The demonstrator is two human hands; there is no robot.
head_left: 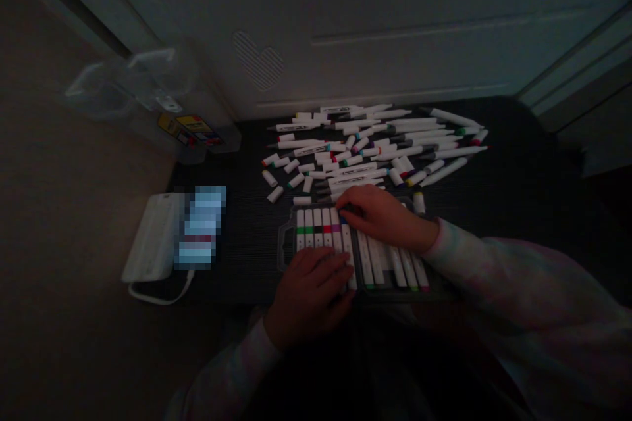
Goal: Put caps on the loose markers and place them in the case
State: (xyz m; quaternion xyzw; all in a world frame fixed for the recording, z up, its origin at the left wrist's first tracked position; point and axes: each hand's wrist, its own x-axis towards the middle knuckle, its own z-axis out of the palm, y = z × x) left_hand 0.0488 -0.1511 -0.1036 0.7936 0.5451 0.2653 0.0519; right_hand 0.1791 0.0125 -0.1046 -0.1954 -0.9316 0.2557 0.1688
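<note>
A clear marker case [288, 247] lies opened out at the table's front edge. A row of capped white markers stands in its left part, with green, black, red and purple bands. My left hand [313, 289] rests across the lower ends of these markers, its fingers stretched out flat. Above it, my right hand [382, 214] curls over the case, thumb and fingers closed at the top of a blue-banded marker [346, 237]. The fingertips partly hide that marker's cap. More white markers [364, 263] lie in the right part of the case, partly under my right hand.
Behind the case spreads a pile of uncapped markers [415, 135] and loose caps [296, 181]. To the left are a phone [200, 227], a white power bank [153, 237] with a cable, and a clear plastic case [197, 92]. A pale panel [395, 66] borders the dark table's back.
</note>
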